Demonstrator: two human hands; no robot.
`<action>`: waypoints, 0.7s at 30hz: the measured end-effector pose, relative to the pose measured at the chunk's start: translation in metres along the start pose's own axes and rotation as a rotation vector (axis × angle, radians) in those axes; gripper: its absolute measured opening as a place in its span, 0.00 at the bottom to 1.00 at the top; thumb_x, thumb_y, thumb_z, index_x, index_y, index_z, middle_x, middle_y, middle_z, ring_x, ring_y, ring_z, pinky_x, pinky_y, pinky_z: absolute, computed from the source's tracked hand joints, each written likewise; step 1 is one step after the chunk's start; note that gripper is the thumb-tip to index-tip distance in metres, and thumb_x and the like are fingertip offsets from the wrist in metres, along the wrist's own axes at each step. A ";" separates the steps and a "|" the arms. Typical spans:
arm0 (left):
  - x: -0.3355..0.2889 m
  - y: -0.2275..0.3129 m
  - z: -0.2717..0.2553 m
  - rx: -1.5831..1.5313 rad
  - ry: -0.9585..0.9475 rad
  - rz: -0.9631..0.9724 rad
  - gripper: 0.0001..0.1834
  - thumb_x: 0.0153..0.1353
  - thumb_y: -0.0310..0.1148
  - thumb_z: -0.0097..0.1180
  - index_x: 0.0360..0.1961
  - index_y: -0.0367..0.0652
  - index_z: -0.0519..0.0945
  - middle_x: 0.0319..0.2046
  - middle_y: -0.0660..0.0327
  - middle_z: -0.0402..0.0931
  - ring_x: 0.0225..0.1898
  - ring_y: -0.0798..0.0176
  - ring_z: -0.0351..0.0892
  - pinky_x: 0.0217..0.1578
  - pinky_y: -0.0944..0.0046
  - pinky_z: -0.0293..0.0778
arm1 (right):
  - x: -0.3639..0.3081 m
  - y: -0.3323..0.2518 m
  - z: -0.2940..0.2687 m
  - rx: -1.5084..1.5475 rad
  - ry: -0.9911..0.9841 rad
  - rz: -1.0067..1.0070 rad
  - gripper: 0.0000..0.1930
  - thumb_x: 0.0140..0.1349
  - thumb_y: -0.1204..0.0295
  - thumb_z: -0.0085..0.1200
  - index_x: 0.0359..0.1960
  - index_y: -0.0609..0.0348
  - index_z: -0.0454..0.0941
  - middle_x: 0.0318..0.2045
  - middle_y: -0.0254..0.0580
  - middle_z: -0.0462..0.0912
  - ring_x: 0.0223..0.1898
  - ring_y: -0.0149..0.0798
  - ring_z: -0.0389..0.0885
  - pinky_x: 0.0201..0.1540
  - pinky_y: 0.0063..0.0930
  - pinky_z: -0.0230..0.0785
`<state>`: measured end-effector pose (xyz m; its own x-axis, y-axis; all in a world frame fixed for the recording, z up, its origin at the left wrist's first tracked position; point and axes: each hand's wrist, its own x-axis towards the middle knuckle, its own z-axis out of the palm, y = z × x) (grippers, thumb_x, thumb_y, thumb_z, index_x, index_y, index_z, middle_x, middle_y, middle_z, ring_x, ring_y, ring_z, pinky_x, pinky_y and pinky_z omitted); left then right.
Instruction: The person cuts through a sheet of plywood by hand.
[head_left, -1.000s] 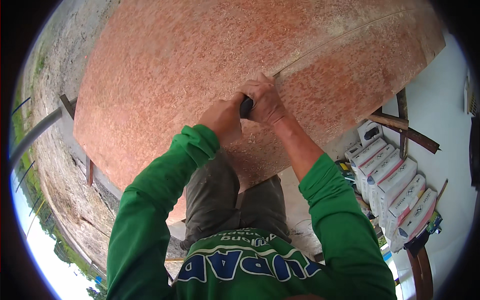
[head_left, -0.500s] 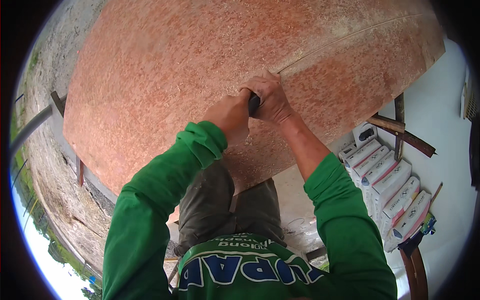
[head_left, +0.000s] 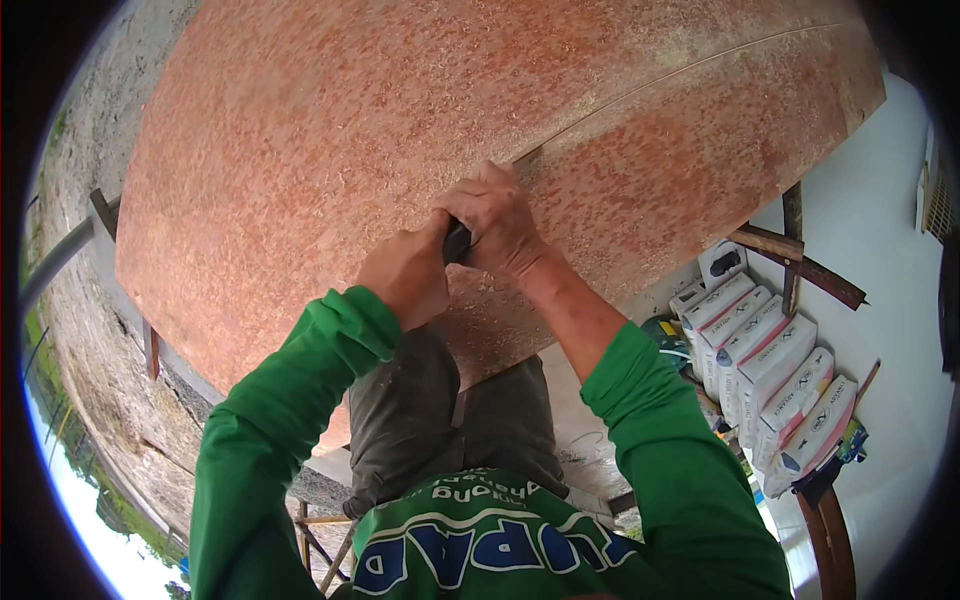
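Observation:
Both my hands are closed around a black tool handle point(head_left: 456, 242) above a large reddish board point(head_left: 300, 170) strewn with pale wood shavings and dust. My left hand point(head_left: 405, 268) wraps the near-left side of the handle. Pressed against it from the far side, my right hand point(head_left: 493, 218) covers most of the grip. A narrow cut line point(head_left: 640, 92) in the board runs from just beyond my right fingers to the far right edge. Whatever extends below the handle is hidden by my hands.
Several white-and-pink bags point(head_left: 752, 345) lean in a row against the white wall at right. Wooden supports point(head_left: 790, 240) jut out beneath the board's right edge. At left, a grey pipe point(head_left: 58, 262) meets a dark post. My legs point(head_left: 410, 400) touch the near edge.
Both hands have shifted left and slightly nearer to me, carrying the handle with them. More of the cut line's near end shows beyond my right hand.

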<state>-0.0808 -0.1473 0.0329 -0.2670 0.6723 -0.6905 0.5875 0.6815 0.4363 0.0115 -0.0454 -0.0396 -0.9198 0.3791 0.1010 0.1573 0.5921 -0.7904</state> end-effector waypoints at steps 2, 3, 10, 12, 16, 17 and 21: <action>0.023 0.011 -0.001 -0.009 0.046 0.099 0.18 0.44 0.22 0.48 0.41 0.38 0.66 0.20 0.40 0.72 0.26 0.36 0.73 0.26 0.46 0.69 | 0.000 0.015 -0.003 0.000 0.004 -0.026 0.12 0.30 0.63 0.63 0.20 0.45 0.75 0.23 0.27 0.76 0.30 0.39 0.70 0.39 0.34 0.61; 0.013 0.010 -0.004 -0.007 0.052 0.100 0.18 0.44 0.22 0.48 0.41 0.38 0.66 0.20 0.40 0.72 0.26 0.36 0.73 0.26 0.46 0.69 | 0.000 0.010 -0.004 0.003 -0.003 0.002 0.11 0.32 0.64 0.62 0.21 0.46 0.75 0.22 0.27 0.76 0.29 0.38 0.70 0.36 0.32 0.61; -0.152 -0.016 -0.060 -0.026 -0.028 -0.098 0.13 0.52 0.29 0.50 0.40 0.40 0.67 0.18 0.44 0.73 0.20 0.40 0.74 0.20 0.46 0.68 | -0.016 -0.149 0.018 0.083 0.010 -0.046 0.10 0.32 0.68 0.58 0.21 0.49 0.73 0.20 0.30 0.72 0.28 0.37 0.68 0.37 0.31 0.60; -0.147 -0.012 -0.066 0.000 -0.046 -0.099 0.14 0.51 0.28 0.51 0.40 0.40 0.67 0.17 0.44 0.73 0.20 0.40 0.74 0.20 0.46 0.68 | -0.016 -0.157 0.019 0.188 0.075 -0.039 0.09 0.32 0.68 0.57 0.19 0.50 0.72 0.19 0.29 0.70 0.28 0.35 0.68 0.36 0.31 0.60; -0.042 -0.017 -0.023 -0.089 -0.042 0.086 0.19 0.44 0.24 0.51 0.40 0.37 0.66 0.20 0.42 0.73 0.24 0.39 0.74 0.25 0.47 0.70 | -0.004 -0.043 0.014 0.075 0.129 -0.047 0.12 0.28 0.63 0.61 0.18 0.47 0.73 0.17 0.27 0.72 0.25 0.34 0.69 0.29 0.29 0.62; -0.011 -0.008 -0.014 -0.003 0.021 0.100 0.19 0.43 0.23 0.50 0.40 0.35 0.66 0.21 0.41 0.73 0.26 0.38 0.74 0.28 0.47 0.70 | 0.006 -0.012 0.007 0.020 0.103 -0.055 0.12 0.28 0.62 0.63 0.17 0.47 0.73 0.18 0.27 0.74 0.25 0.35 0.70 0.31 0.29 0.62; 0.030 0.007 -0.006 -0.014 0.005 0.131 0.19 0.43 0.21 0.48 0.41 0.35 0.66 0.22 0.39 0.73 0.26 0.37 0.74 0.28 0.46 0.70 | 0.004 0.011 0.002 0.078 0.024 0.005 0.11 0.31 0.61 0.62 0.17 0.46 0.73 0.18 0.28 0.75 0.26 0.38 0.73 0.36 0.33 0.64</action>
<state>-0.0891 -0.1208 0.0190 -0.1929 0.7571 -0.6242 0.6067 0.5920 0.5306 0.0089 -0.0382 -0.0490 -0.9100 0.3994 0.1112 0.1321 0.5335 -0.8354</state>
